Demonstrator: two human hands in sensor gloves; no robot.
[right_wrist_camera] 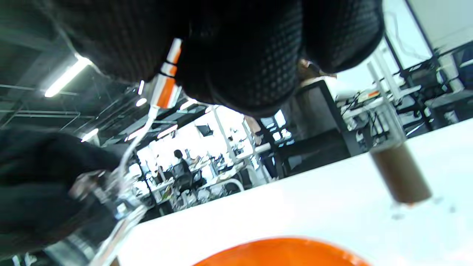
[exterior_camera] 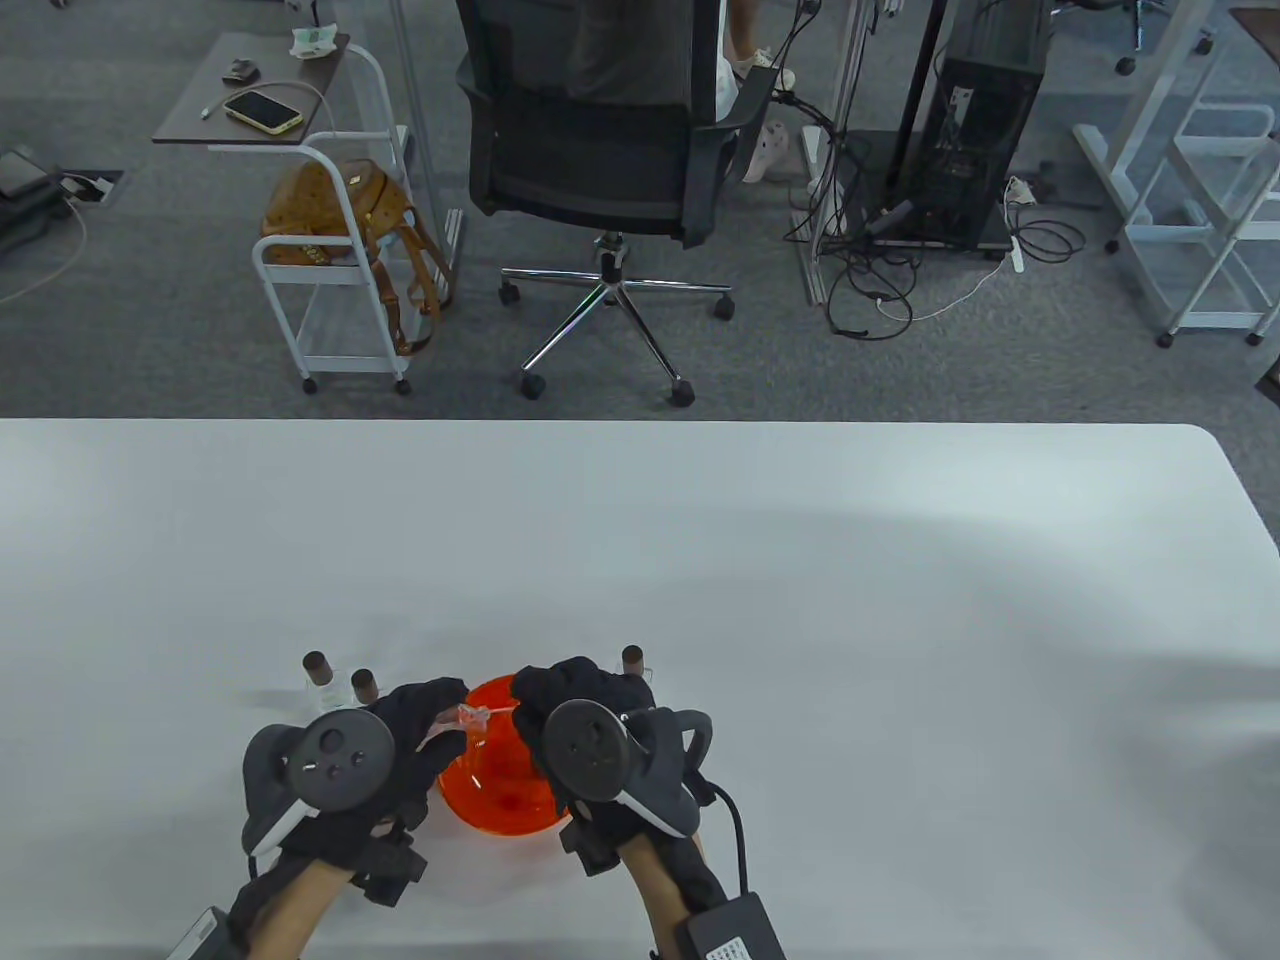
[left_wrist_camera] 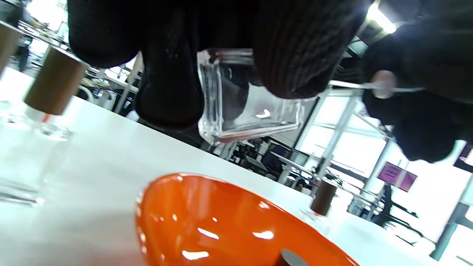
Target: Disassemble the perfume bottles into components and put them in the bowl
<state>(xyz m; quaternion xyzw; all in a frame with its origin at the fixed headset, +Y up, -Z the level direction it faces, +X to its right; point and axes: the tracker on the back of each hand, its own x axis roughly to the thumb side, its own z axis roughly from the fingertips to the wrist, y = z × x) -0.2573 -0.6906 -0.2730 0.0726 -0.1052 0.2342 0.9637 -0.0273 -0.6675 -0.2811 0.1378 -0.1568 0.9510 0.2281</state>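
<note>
On the white table (exterior_camera: 700, 560) an orange bowl (exterior_camera: 490, 800) sits between both hands. The left hand (exterior_camera: 400, 740), at the bowl's 9 o'clock, grips a clear glass bottle (left_wrist_camera: 244, 107); the right hand (exterior_camera: 590, 700), at 1 o'clock, pinches its spray pump (right_wrist_camera: 166, 85). Three capped bottles (exterior_camera: 318, 680) stand at 10 to 1 o'clock.

**Even light overhead, harsh backlight at the wrists**

The table view is sharp and evenly lit; the wide white table (exterior_camera: 640, 560) carries only soft, faint shadows, and its edges bow slightly with lens distortion. Both wrist views are backlit: bright windows blow out to white, leaving the black gloved fingers (left_wrist_camera: 295, 48) as dark shapes. The glossy orange plastic bowl (left_wrist_camera: 221, 225) shows white glare spots. A ceiling strip light (right_wrist_camera: 66, 77) glows in the blurred right wrist view.
</note>
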